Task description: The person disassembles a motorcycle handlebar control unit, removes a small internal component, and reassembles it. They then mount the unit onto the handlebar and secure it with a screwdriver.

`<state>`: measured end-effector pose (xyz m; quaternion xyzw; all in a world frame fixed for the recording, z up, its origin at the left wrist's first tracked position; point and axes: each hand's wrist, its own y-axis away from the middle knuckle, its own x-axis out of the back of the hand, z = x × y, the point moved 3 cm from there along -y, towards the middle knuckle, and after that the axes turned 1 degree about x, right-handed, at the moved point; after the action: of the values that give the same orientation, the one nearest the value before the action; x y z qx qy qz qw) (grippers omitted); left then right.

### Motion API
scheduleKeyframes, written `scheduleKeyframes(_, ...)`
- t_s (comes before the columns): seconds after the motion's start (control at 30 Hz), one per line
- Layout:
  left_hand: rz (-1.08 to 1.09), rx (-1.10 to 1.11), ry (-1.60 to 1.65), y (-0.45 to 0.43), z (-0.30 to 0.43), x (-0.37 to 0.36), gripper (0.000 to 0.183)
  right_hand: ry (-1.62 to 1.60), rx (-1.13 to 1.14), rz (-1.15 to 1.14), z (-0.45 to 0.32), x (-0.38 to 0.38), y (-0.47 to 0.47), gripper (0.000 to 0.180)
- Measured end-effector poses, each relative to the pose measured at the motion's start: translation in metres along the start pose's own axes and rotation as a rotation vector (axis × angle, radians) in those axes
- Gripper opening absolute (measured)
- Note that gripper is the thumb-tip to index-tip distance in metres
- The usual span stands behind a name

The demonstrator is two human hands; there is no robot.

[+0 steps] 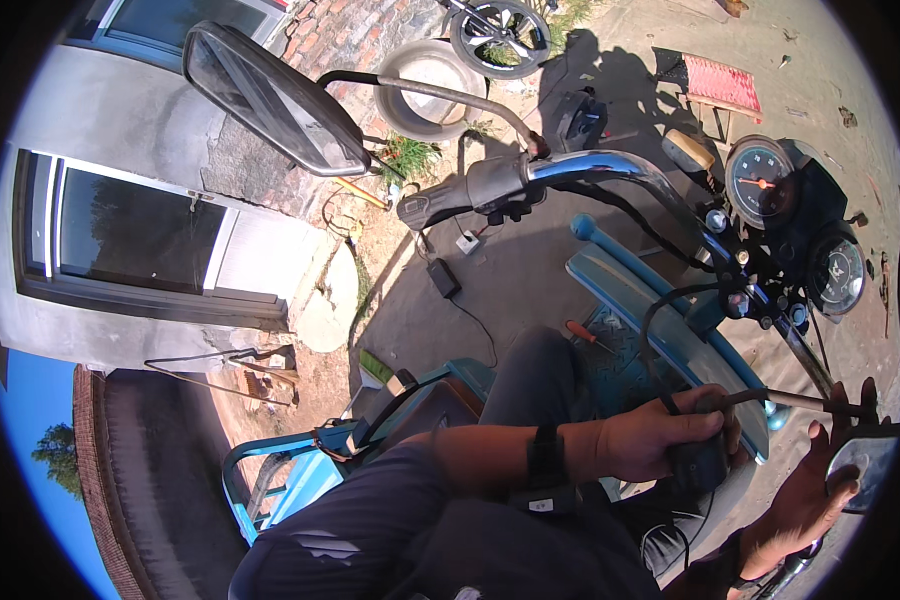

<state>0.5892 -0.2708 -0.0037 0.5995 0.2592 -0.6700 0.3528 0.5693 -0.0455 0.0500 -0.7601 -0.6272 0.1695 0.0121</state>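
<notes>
My left hand [660, 439] is wrapped around a black handlebar control housing [697, 465], thumb and fingers at the lower end of a mirror stem [787, 397]. That stem runs right to a rear-view mirror [859, 469] near the picture's rim. My right hand [802, 495] holds this mirror, its thumb over the glass edge and fingers spread up past the stem. Between me and the instruments curves the chrome handlebar [615, 165]. Its far black grip [439, 206] has nobody's hand on it, and a second mirror [270, 97] rises beside it.
Two round gauges [757, 180] sit ahead of the handlebar. On the blue footboard lies an orange-handled screwdriver [589, 334]. A black power adapter [443, 277] with a cable rests on the ground. Farther off are a tyre-like ring [431, 90], a red-topped stool [722, 84] and a wheel [499, 37].
</notes>
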Motion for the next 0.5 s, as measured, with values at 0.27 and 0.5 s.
scheduleKeyframes(0.27,-0.067,-0.028,-0.059,-0.017,0.025,0.023,0.036,0.083,0.04,-0.108,0.031,0.004,-0.014,0.082)
scheduleKeyframes(0.5,-0.014,-0.044,-0.067,-0.019,0.032,0.028,0.035,0.023,0.018,-0.086,0.039,-0.016,-0.02,0.082)
